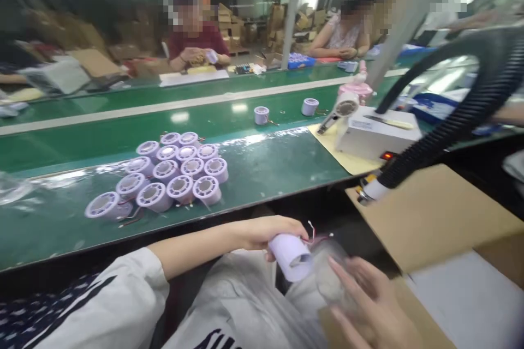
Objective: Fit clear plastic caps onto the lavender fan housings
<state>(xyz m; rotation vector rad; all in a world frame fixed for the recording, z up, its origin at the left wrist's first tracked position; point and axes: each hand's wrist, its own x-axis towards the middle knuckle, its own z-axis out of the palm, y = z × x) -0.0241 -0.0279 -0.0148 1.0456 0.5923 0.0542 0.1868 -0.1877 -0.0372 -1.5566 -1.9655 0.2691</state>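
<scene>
My left hand (273, 230) grips a lavender plastic cylinder (290, 259) with a hollow end facing down and to the right. Thin red and white wires with small connectors stick out behind it. My right hand (370, 297) is close by on the right, smeared by motion, its forefinger stretched toward the cylinder. A blurred, see-through round shape (328, 279) shows at its fingertips; whether the hand holds it cannot be told. On the green bench to the left, several similar lavender cylinders (179, 187) stand grouped, with slotted round ends up and some wires showing.
Two more cylinders (261, 115) stand on the green conveyor (221, 114). A white box device (379, 133) with a red-lit switch carries a pink fan-like item (355, 92). A black ribbed hose (446, 131) arches above an open carton (438, 218). Two people sit across.
</scene>
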